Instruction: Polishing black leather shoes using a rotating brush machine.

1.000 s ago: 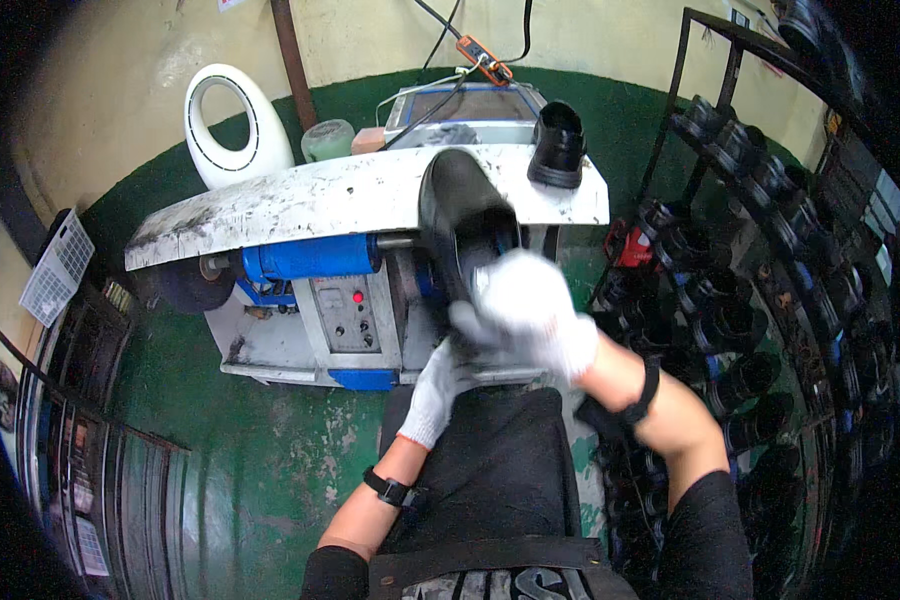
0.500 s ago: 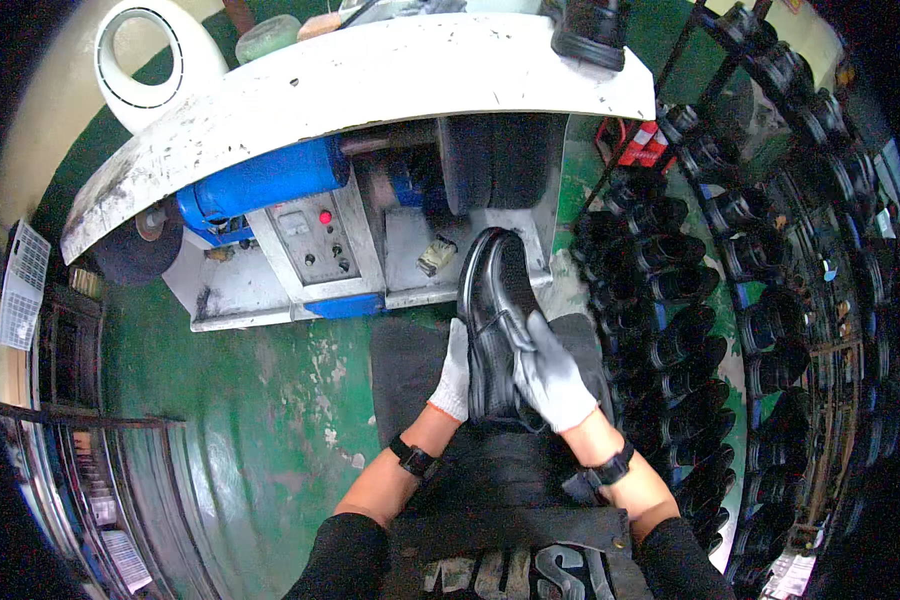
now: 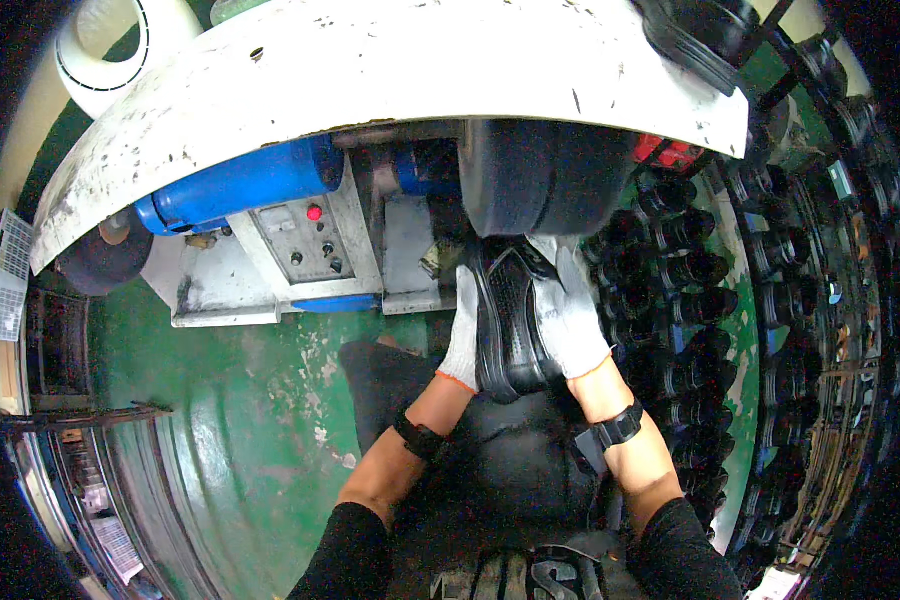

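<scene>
A black leather shoe [image 3: 513, 315] is held between my two gloved hands, its far end close to the dark roller [image 3: 545, 180] of the machine. Whether it touches the roller I cannot tell. My left hand [image 3: 463, 325], in a white glove with an orange cuff edge, grips the shoe's left side. On its right side, my right hand [image 3: 570, 315] presses with a grey-smudged white glove; its fingertips are partly hidden near the roller. The roller's surface looks smeared, as if spinning. A white hood [image 3: 390, 70] covers the machine from above.
The machine has a blue motor [image 3: 250, 180], a control panel [image 3: 305, 240] with a red button, and a dark wheel [image 3: 105, 255] at left. Another black shoe [image 3: 700, 40] sits on the hood. Racks of black shoes [image 3: 690, 270] line the right; a white basket [image 3: 12, 270] hangs left.
Both hands have brought the shoe up to the roller and turned it, so its perforated inside now shows more. The machine appears nearer, and the roller looks more blurred.
</scene>
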